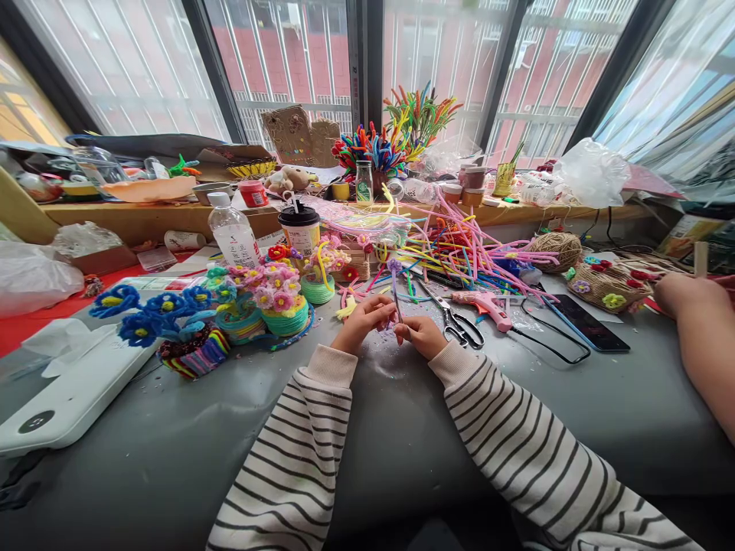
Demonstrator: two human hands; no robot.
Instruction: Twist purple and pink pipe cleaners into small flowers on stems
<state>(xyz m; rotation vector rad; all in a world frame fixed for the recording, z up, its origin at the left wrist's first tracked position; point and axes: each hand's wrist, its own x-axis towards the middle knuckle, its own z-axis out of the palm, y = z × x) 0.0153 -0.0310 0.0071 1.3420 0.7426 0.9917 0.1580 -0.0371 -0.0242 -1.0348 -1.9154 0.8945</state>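
Note:
Between my two hands stands a small purple pipe-cleaner flower (394, 265), its thin stem running down into my fingers. My left hand (363, 323) is closed, with thumb and fingers pinching the stem from the left. Just right of it, my right hand (423, 335) is closed in a pinch around the stem's lower part; fingers cover the exact grip. Black-handled scissors (464, 330) lie right of my right hand, beside a pink glue gun (485, 304). Pots of finished pipe-cleaner flowers stand left of my hands, including pink flowers (279, 288) and blue flowers (166, 304).
Loose pipe cleaners (459, 237) are heaped behind my hands. A lidded cup (299, 229) and a plastic bottle (234, 233) stand back left. A phone (591, 325) lies at right, near a twine-wrapped piece with flowers (609, 285). Another person's hand (686, 295) reaches in there.

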